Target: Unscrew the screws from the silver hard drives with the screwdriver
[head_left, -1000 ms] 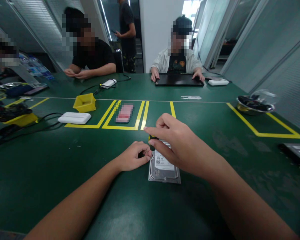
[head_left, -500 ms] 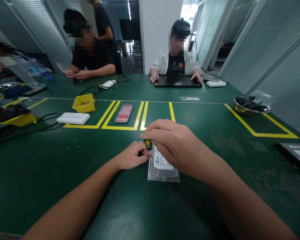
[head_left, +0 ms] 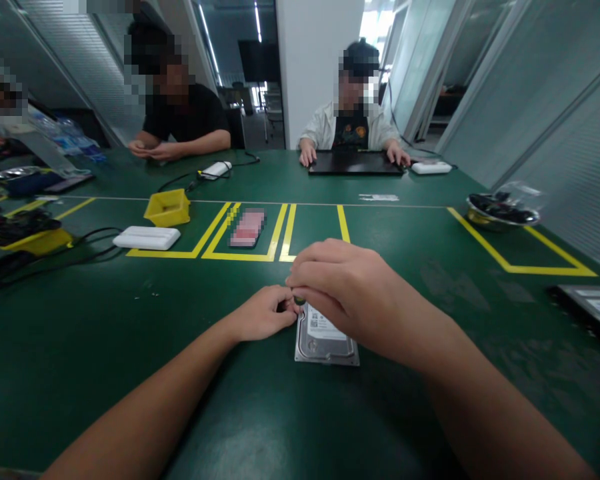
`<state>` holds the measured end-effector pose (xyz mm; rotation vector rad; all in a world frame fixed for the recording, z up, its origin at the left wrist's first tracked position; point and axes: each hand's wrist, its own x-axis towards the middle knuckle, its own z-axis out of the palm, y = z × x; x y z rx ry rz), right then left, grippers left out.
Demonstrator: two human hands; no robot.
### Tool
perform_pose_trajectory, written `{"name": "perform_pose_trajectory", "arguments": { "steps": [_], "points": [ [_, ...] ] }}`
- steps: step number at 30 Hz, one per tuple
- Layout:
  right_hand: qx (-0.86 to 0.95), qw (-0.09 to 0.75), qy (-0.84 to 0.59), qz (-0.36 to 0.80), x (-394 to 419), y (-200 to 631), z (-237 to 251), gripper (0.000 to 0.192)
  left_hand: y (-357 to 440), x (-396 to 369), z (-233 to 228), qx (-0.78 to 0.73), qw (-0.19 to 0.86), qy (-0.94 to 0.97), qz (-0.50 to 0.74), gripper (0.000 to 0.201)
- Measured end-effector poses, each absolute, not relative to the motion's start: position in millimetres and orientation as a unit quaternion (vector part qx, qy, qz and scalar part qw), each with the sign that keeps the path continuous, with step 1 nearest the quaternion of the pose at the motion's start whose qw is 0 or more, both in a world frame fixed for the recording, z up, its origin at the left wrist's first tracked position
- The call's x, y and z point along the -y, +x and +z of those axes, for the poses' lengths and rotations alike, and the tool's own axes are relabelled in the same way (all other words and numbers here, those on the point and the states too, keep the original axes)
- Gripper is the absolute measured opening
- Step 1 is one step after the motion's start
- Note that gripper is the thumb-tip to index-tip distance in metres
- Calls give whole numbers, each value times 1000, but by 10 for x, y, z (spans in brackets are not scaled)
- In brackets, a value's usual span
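A silver hard drive [head_left: 325,348] with a white label lies flat on the green table before me. My right hand [head_left: 347,287] is closed around a short screwdriver [head_left: 300,301], held over the drive's left side; only a sliver of its dark and yellow handle shows below my fingers. Beside the drive's left edge, my left hand [head_left: 265,312] has its fingers curled together, fingertips close to the screwdriver's lower end. Whether they grip the screwdriver shaft or the drive's edge is hidden. The far part of the drive is covered by my right hand.
Yellow tape marks sections of the table [head_left: 230,400]. Ahead lie a phone [head_left: 247,228], a yellow bin [head_left: 167,208] and a white power strip [head_left: 147,238]. At right are a metal bowl [head_left: 503,215] of dark items and another drive-like device [head_left: 593,307]. Two people sit opposite.
My right hand has turned and shifted slightly, so its fingers cover more of the screwdriver handle. My left hand and the hard drive stay nearly in place. A standing person behind is no longer visible.
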<state>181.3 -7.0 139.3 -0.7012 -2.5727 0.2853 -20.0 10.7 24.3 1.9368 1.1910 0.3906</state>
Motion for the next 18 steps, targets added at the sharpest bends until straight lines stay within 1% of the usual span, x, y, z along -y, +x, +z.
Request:
{"name": "perform_pose_trajectory", "arguments": {
  "steps": [5,14,18],
  "points": [
    [940,219,-246,86,37,1813,1418,15,-190,-104,229,-472,387,776,163,17],
    [942,180,-259,111,18,1828,1504,19,-201,-116,189,-468,365,790,155,8],
    [940,159,-287,95,16,1825,1508,15,-205,-129,176,-456,360,799,152,6]
  ]
}}
